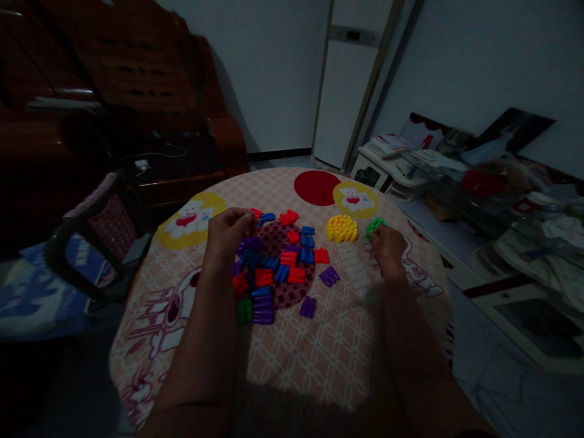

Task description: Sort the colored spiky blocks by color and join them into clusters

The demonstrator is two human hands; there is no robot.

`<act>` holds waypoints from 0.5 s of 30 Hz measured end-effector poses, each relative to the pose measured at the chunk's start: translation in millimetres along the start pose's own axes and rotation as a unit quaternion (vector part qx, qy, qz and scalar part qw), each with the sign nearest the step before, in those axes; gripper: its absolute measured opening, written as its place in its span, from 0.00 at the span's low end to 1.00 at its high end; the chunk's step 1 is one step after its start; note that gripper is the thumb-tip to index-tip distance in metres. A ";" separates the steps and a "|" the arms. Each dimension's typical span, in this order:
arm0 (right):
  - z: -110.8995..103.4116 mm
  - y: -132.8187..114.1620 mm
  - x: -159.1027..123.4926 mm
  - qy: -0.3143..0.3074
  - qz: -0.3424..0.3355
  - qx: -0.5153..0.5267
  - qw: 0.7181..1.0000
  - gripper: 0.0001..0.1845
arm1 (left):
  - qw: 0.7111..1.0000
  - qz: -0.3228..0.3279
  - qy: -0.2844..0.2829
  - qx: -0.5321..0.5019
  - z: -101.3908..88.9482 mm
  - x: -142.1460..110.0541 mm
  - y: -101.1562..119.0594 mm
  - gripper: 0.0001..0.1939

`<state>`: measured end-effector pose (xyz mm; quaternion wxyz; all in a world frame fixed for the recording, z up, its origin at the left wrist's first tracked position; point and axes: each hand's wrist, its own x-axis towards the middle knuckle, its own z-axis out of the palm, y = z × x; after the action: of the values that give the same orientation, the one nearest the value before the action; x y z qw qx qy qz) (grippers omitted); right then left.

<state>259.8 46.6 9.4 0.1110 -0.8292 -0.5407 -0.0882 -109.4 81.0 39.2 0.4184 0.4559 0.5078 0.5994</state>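
Above the left side of the pile is my left hand (228, 232), its thumb and fingers closed together; what they hold, if anything, is hidden. Beside and below it lie several loose plastic toy pieces with ridged shapes: purple (263, 309), red (263, 277), blue (281, 272) and dark green (244, 310). To the right, my right hand (389, 248) is closed at a small green cluster of plastic pieces (375, 226), its fingertips touching the near side and partly covering it. A rounded yellow cluster of pieces (342, 229) stands just left of the green one.
The round table wears a patterned cloth (310, 353). A chair (98, 225) stands at the left, with a wooden sofa (132, 91) behind. On the right, a low cabinet (515, 304) is piled with papers and bags. A tall white unit (349, 85) stands at the back.
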 end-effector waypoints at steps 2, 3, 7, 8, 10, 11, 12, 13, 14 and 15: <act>2.8 -0.1 0.2 -0.003 -0.001 -0.003 1.000 0.13 | 1.000 -0.004 0.000 -0.001 0.8 -0.6 1.1 0.07; 3.1 1.1 1.2 0.001 0.004 0.003 1.000 0.13 | 1.000 -0.004 0.000 -0.002 0.9 -0.8 1.5 0.07; -4.0 15.7 11.1 0.066 0.051 0.089 0.993 0.15 | 1.000 -0.012 0.004 0.000 0.5 -1.4 1.9 0.07; -7.3 21.2 14.2 0.086 0.061 0.117 0.988 0.15 | 1.000 -0.015 0.006 0.001 0.5 -1.4 1.9 0.07; -13.9 32.1 19.3 0.103 0.075 0.167 0.978 0.15 | 1.000 -0.019 0.009 0.002 1.0 -1.4 1.9 0.08; -16.5 36.7 20.8 0.096 0.075 0.191 0.974 0.14 | 1.000 -0.019 0.009 0.003 1.4 -1.4 1.8 0.08; -18.4 40.2 21.6 0.081 0.075 0.214 0.971 0.14 | 1.000 -0.020 0.009 0.003 2.1 -1.3 1.7 0.08; -19.4 42.7 21.7 0.059 0.076 0.235 0.967 0.14 | 1.000 -0.021 0.006 0.003 2.7 -1.2 1.5 0.08; -19.4 44.0 21.3 0.035 0.076 0.253 0.964 0.15 | 1.000 -0.024 0.003 0.004 3.4 -1.2 1.5 0.07; -18.5 44.4 20.6 0.015 0.077 0.266 0.961 0.16 | 1.000 -0.026 0.001 0.004 3.9 -1.3 1.5 0.07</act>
<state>308.3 42.1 28.7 0.3420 -0.8076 -0.4773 0.0552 -105.4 80.5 40.8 0.4316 0.4439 0.5225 0.5863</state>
